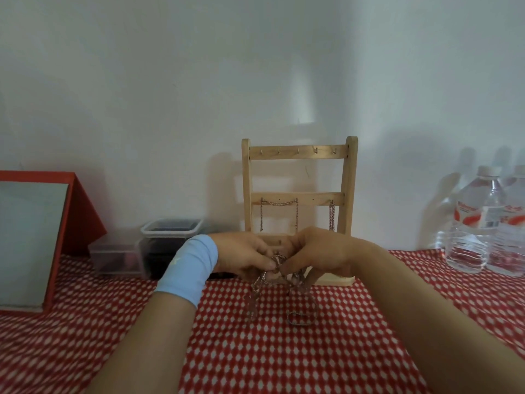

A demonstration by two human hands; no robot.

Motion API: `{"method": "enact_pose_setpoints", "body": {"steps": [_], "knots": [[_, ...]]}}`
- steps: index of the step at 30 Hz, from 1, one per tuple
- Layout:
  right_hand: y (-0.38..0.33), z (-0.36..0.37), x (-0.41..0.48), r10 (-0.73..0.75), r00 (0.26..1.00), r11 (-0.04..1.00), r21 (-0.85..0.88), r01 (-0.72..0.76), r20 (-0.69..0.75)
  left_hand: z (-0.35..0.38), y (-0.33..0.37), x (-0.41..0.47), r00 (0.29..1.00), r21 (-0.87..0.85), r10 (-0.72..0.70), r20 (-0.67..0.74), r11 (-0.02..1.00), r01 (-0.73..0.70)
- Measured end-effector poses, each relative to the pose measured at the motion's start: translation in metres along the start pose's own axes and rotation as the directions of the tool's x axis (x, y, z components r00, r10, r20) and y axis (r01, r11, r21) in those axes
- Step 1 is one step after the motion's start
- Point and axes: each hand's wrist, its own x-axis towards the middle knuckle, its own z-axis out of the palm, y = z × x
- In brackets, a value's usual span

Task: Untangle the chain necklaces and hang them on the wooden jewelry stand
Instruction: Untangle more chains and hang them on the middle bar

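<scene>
A tangle of silver chain necklaces [257,291] hangs between my two hands just above the red checked tablecloth, its loops trailing down to the cloth. My left hand [241,257], with a light blue band at the wrist, pinches the knot from the left. My right hand [321,251] pinches it from the right, fingertips almost meeting. Right behind the hands stands the wooden jewelry stand [298,155], with small hooks on its top bar. One chain [279,203] is draped from the middle bar, and another chain [331,214] hangs at its right end.
Stacked clear plastic containers [170,231] sit left of the stand. A red-framed mirror [31,237] leans at the far left. Two water bottles [483,223] stand at the right by the white wall. The checked tablecloth [270,351] covers the table.
</scene>
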Motion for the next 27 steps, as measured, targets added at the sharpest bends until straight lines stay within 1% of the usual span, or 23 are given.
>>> {"method": "enact_pose_setpoints", "body": {"steps": [2,4,5,6,7,8,9,10,11,12,15,17,19,22,23,26,27], "knots": [[0.002,0.001,0.002,0.016,1.000,1.000,-0.020,-0.016,-0.004,0.004,0.002,0.003,0.998,-0.154,0.017,-0.062,0.988,-0.026],[0.005,0.001,0.002,0.024,0.999,0.999,-0.037,-0.023,0.034,0.007,0.004,0.007,0.993,-0.326,0.026,-0.119,0.943,-0.064],[0.006,0.000,0.002,0.036,0.998,0.996,-0.088,-0.032,0.050,0.008,0.005,0.007,0.991,-0.366,0.022,-0.130,0.928,-0.069],[0.008,0.000,0.001,0.052,0.998,0.983,-0.175,-0.045,0.040,0.009,0.006,0.007,0.991,-0.367,0.021,-0.135,0.928,-0.069],[0.009,0.000,0.001,0.063,0.998,0.962,-0.267,-0.057,0.015,0.009,0.006,0.007,0.989,-0.326,0.024,-0.146,0.943,-0.071],[0.010,0.000,0.002,0.065,0.998,0.945,-0.319,-0.065,-0.010,0.008,0.005,0.007,0.984,-0.245,0.030,-0.174,0.967,-0.073],[0.012,0.000,0.003,0.060,0.998,0.946,-0.318,-0.065,-0.026,0.006,0.006,0.005,0.978,-0.143,0.040,-0.205,0.987,-0.071],[0.012,-0.001,0.003,0.053,0.998,0.960,-0.275,-0.059,-0.030,0.003,0.006,0.003,0.972,-0.054,0.052,-0.228,0.996,-0.066],[0.012,-0.002,0.002,0.042,0.999,0.974,-0.220,-0.046,-0.023,0.001,0.006,0.001,0.972,-0.018,0.055,-0.230,0.998,-0.061],[0.011,-0.003,0.000,0.023,1.000,0.983,-0.180,-0.025,-0.014,-0.001,0.007,0.000,0.975,-0.035,0.047,-0.218,0.998,-0.056],[0.007,-0.008,-0.002,-0.051,0.998,0.989,-0.137,0.048,-0.021,-0.005,0.009,-0.006,0.985,-0.092,0.013,-0.175,0.995,-0.030],[0.006,-0.009,-0.002,-0.087,0.995,0.990,-0.116,0.081,-0.051,-0.007,0.011,-0.007,0.982,-0.088,0.010,-0.189,0.996,-0.027],[0.007,-0.009,-0.001,-0.101,0.992,0.991,-0.093,0.094,-0.070,-0.007,0.013,-0.007,0.972,-0.081,-0.012,-0.235,0.997,-0.007],[0.008,-0.005,0.000,-0.081,0.996,0.996,-0.048,0.079,-0.027,-0.005,0.012,-0.004,0.966,-0.121,-0.081,-0.246,0.991,0.052],[0.008,-0.003,0.001,-0.070,0.998,0.996,-0.049,0.069,-0.011,-0.006,0.011,-0.003,0.965,-0.087,-0.079,-0.249,0.994,0.059],[0.010,0.000,0.002,-0.041,0.999,0.998,-0.046,0.041,-0.001,-0.011,0.005,-0.004,0.954,0.197,-0.036,-0.298,0.975,0.099],[0.011,0.000,0.003,-0.044,0.999,0.998,-0.045,0.044,-0.006,-0.014,0.002,-0.005,0.950,0.229,-0.028,-0.312,0.968,0.104]]}}
